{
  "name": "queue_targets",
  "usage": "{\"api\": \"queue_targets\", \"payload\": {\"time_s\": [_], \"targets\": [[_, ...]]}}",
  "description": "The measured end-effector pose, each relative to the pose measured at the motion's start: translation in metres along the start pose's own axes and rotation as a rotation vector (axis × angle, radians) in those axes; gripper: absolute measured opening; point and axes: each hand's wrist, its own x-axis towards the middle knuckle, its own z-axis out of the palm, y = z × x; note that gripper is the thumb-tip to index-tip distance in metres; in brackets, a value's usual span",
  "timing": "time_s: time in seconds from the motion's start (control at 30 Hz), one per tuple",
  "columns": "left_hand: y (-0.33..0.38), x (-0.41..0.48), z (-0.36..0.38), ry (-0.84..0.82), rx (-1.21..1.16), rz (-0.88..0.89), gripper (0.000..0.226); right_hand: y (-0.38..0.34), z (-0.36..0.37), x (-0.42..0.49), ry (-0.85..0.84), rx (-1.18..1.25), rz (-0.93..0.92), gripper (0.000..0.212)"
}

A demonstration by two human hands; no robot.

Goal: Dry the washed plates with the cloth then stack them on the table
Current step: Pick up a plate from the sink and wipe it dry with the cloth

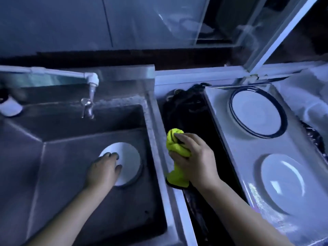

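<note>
- Two bare forearms come in from the bottom edge, yours: the left over the sink [71,132], the right over the dark gap between the sink and the desk [239,157].
- Your left grip [104,169] is down in the basin. Its fingers are spread and only slightly bent, and they lie on the left part of a white plate [129,160] with the thumb apart on the plate's face. You are touching the plate, not clasping it.
- That plate lies on the sink floor, towards the right wall of the basin.
- Your right grip [193,157] is closed round a bunched yellow cloth [174,142], fingers and thumb wrapped about its middle. One wad sticks out above the fingers and a dark-edged tail hangs below the palm, just over the sink's right rim.
- To your right, on the pale desk, a plain white plate [282,181] sits right way up at the near end.
- Further along the same desk sits a blue-rimmed plate [257,112], apart from the plain one and not stacked on it.
- Something black and crumpled [186,107] fills the far end of the gap; you cannot tell what it is.
- At the back of the sink a tap [88,105] hangs from a white pipe, its spout pointing down into the basin.
</note>
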Motion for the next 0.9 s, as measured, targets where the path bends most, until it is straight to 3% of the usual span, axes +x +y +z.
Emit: {"api": "queue_targets", "payload": {"time_s": [0.17,0.37,0.7,0.9], "targets": [[-0.088,0.032,0.047,-0.175,-0.249,-0.193,0.027,-0.037,0.099,0.012,-0.108,0.091,0.111,0.046],[-0.13,0.066,0.095,-0.253,-0.335,-0.326,0.017,-0.032,0.176,0.011,-0.179,0.094,0.282,0.043],[-0.141,0.087,0.134,-0.282,-0.602,-0.515,0.019,-0.014,0.202,0.006,-0.16,0.035,0.384,0.044],[-0.143,0.09,0.139,-0.291,-0.654,-0.51,0.016,-0.011,0.203,0.005,-0.137,0.011,0.398,0.042]]}}
